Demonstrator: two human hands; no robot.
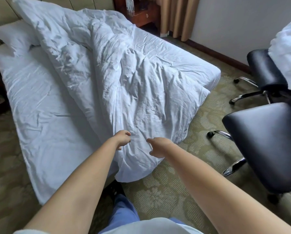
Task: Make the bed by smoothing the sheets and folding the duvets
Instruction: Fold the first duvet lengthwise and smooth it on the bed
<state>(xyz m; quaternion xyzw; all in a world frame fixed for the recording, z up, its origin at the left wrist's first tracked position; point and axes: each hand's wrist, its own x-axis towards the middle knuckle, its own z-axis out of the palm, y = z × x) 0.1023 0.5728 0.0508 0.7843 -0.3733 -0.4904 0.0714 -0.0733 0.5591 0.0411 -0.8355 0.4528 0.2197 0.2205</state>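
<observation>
Both hands, left hand (122,138) and right hand (159,146), loosely curled, holding nothing, over the duvet (124,81) corner; its length runs toward 11 o'clock.

White duvet (124,78), crumpled, plain, no pattern. White sheet (40,105) at 9 o'clock of it, plain. White pillow (13,34) at 10 o'clock. Carpet (178,183) olive-green with paler beige floral/medallion pattern. 2 black glossy chairs: near chair (266,144) at 3 o'clock, far chair (263,68) at 2 o'clock, both with chrome silver legs. White bundle (288,53) on the far chair. Tan-beige curtain (178,16) at 1 o'clock, plain. Reddish-brown wooden nightstand (146,14) at 12 o'clock. Wall (234,19) pale grey-white, dark brown skirting. Blue trousers (122,211) at 6 o'clock.
</observation>
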